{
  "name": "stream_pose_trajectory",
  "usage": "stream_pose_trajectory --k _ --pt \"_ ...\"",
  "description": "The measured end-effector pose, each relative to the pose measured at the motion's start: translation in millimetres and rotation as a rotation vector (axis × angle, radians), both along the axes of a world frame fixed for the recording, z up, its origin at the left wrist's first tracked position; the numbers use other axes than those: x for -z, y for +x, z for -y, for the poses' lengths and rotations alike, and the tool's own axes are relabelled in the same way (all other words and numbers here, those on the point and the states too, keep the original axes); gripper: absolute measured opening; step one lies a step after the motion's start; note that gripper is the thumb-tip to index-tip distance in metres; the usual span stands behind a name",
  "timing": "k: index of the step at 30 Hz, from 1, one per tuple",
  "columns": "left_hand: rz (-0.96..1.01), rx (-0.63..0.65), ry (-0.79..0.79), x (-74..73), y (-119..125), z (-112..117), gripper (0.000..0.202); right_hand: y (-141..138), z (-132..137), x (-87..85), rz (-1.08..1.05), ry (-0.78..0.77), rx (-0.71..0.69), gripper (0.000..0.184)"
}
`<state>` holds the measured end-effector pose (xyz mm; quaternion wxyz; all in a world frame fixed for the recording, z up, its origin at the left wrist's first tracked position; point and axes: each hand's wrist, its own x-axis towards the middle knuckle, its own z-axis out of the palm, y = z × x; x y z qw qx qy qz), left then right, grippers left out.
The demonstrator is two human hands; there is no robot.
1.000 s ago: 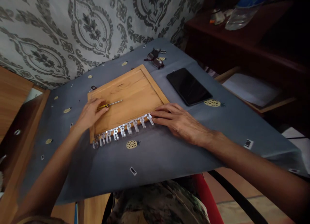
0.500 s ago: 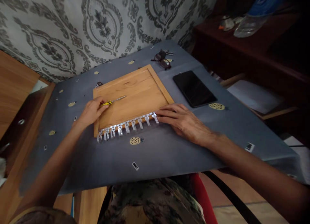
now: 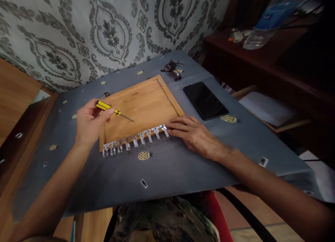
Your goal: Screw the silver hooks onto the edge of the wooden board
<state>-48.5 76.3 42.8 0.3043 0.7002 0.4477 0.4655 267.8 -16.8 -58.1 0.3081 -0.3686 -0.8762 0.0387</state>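
1. Left hand (image 3: 89, 125) has the screwdriver (image 3: 112, 110): thumb and fingers closed round the yellow-and-black handle, and the tool is held in the air, clear of the wood.
2. Right hand (image 3: 195, 134) lies flat on the cloth (image 3: 183, 165), fingers stretched out and gripping nothing. Its fingertips rest at the right end of the hooks (image 3: 136, 141), which run in a row along the near edge of the board (image 3: 142, 106).
3. Step in hand, as I read it: the tool is gripped and poised while the other hand steadies the hook row. The tip is not yet on any fastener.
4. Next move calls for bringing the tip down and nearer, onto one hook's fixing point. The grip would need to turn so the shaft meets the hook squarely, and the right hand must keep the row from sliding.
5. Where it is: over the left part of the board, handle above the left edge, tip hanging over bare wood.
6. Direction: the tip points right and a little toward the person. The long axis runs from far-left to near-right at a shallow slant, roughly in line with the row of hooks.
7. The phone (image 3: 204, 100) and glasses (image 3: 171, 69) lie well off to the right, untouched.
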Motion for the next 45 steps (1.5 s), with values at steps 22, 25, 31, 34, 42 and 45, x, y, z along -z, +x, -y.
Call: stream_pose_trajectory --k 22,25,31,34,42,45 --pt "-0.182 0.23 0.214 1.3 78 43 0.017 -1 1 -5.0 0.031 -0.059 0.002 0.048" --pt "-0.173 0.248 0.204 3.9 78 41 0.013 -1 1 -5.8 0.031 -0.063 0.001 0.048" --pt "-0.185 0.255 0.226 3.7 80 41 0.011 -1 1 -6.3 0.032 -0.053 0.001 0.046" --pt "-0.203 0.252 0.233 3.6 81 42 0.01 -1 1 -7.1 0.04 -0.067 0.005 0.047" --pt "-0.215 0.28 0.256 3.4 82 39 0.011 -2 1 -7.3 0.038 -0.024 0.0 0.045" --pt "-0.226 0.31 0.28 2.0 82 38 0.011 -2 1 -6.0 0.033 -0.027 0.003 0.046"
